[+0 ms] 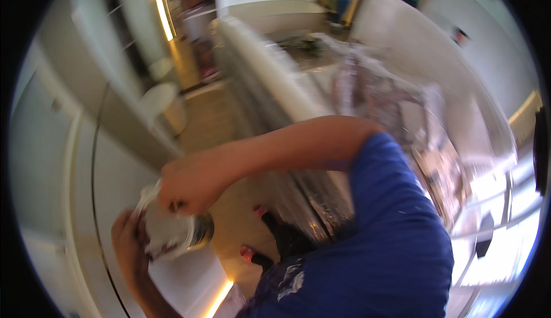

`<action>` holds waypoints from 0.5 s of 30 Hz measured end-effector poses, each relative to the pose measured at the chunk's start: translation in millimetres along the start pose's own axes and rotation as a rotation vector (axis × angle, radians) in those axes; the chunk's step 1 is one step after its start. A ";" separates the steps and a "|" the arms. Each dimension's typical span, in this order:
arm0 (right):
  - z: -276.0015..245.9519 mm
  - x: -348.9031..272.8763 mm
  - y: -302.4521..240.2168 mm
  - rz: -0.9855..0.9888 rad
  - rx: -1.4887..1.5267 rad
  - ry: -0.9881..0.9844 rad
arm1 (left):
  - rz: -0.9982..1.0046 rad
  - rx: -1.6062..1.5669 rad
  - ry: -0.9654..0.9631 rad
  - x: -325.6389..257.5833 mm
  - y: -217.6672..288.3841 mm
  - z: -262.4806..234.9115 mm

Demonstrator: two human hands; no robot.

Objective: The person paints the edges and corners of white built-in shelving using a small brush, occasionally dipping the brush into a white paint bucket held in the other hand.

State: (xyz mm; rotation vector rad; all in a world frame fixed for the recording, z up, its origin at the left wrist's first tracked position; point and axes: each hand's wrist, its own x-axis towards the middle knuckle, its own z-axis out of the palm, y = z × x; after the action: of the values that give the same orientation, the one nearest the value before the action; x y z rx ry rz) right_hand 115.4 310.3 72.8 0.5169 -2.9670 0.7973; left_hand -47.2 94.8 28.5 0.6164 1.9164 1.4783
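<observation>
In the head view, the only one supplied, two bare hands are recorded, both at the lower left and both blurred. One whitish container (172, 237) is found between them, held tilted above the floor (209, 117); a dark and yellowish band is noted at its right end. By the left hand (129, 240), the container's left edge is gripped, the fingers being closed narrowly on it. The right hand (192, 186) is held directly over the container with the fingers drawn in; one small dark patch is seen at them, and whether anything is held there cannot be told. The right arm (287, 146) is extended across the body from one blue sleeve (381, 174).

Two reddish shoes (247, 253) are counted below, beside the container. One white bucket (165, 104) is noted on the floor farther off, with one smaller pale round object (161, 68) behind it. To the right, one large cream piece of furniture (427, 45) with a curved back is observed; crumpled clear plastic (396, 91) and brown cardboard (439, 166) are laid on it, the pieces being too blurred to count. One lit strip (219, 299) is recorded at the bottom and one glowing vertical strip (162, 8) at the top left.
</observation>
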 end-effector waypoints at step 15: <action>-3.9 -26.3 -17.8 0.311 0.318 0.280 | 0.134 0.028 -0.002 -5.1 7.4 18.7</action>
State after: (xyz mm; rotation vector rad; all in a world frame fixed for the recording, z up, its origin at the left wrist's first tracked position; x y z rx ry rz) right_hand 145.7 305.9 81.9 -0.0584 -2.7023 1.2629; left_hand -30.3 105.7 33.5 0.7721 1.9294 1.5338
